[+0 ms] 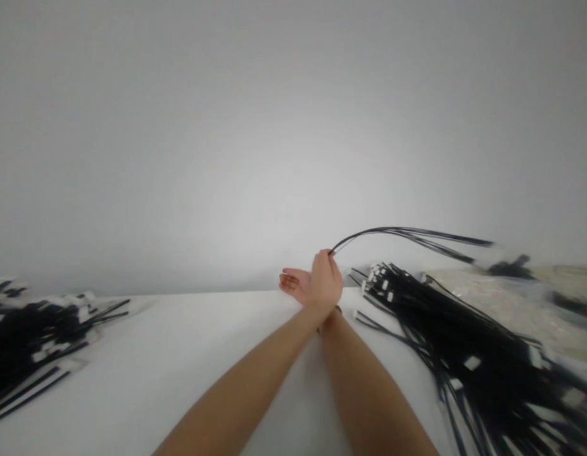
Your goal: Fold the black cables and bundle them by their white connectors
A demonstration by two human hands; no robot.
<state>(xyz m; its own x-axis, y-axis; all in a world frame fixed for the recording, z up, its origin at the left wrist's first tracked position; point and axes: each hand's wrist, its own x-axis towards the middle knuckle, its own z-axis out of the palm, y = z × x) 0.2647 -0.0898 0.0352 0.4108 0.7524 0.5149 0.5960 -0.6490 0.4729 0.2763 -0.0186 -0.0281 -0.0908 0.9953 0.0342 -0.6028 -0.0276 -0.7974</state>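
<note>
My arms are crossed, with my left forearm over my right wrist. My left hand (327, 278) is closed on one end of a black cable (392, 229). From there the cable arcs to the right above the table, its strands spreading apart toward a blurred far end. My right hand (296, 284) lies behind and to the left of my left hand, partly hidden by it. Its visible fingers are stretched out and apart, and nothing shows in them.
A large heap of black cables with white connectors (454, 329) covers the right of the white table (179, 367). Another blurred cable pile (31, 342) lies at the left. Clear plastic bags (502, 304) are at the far right. A pale wall (274, 126) rises behind.
</note>
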